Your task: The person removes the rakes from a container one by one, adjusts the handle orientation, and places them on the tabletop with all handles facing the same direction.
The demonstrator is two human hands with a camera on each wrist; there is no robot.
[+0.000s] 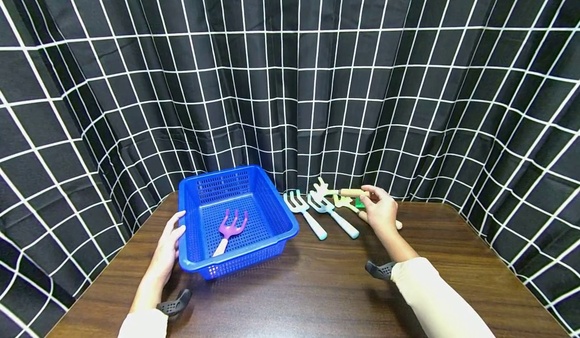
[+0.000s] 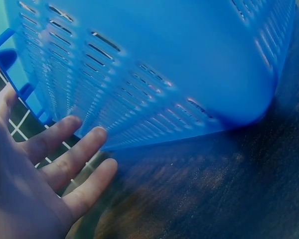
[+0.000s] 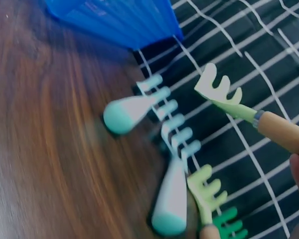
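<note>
My right hand [image 1: 381, 211] pinches the wooden handle of a pale green toy garden rake [image 3: 231, 107], lifted above the other tools with its tines to the left. Below it lie a yellow-green rake [image 3: 205, 191] with a wooden handle and a green rake [image 3: 231, 223], partly hidden. Two light-blue garden forks [image 1: 312, 222] lie side by side just left of these. At the blue basket [image 1: 192, 266], my left hand [image 1: 166, 247] touches the left rim, its fingers spread and fairly straight by the outer wall. A purple garden fork [image 1: 232, 229] rests inside the basket.
The brown wooden table [image 1: 290, 297] carries everything. Behind it and at both sides hangs a black curtain [image 1: 290, 76] with a white grid, close behind the tools and basket. A dark strap [image 1: 379, 270] sits on the right wrist.
</note>
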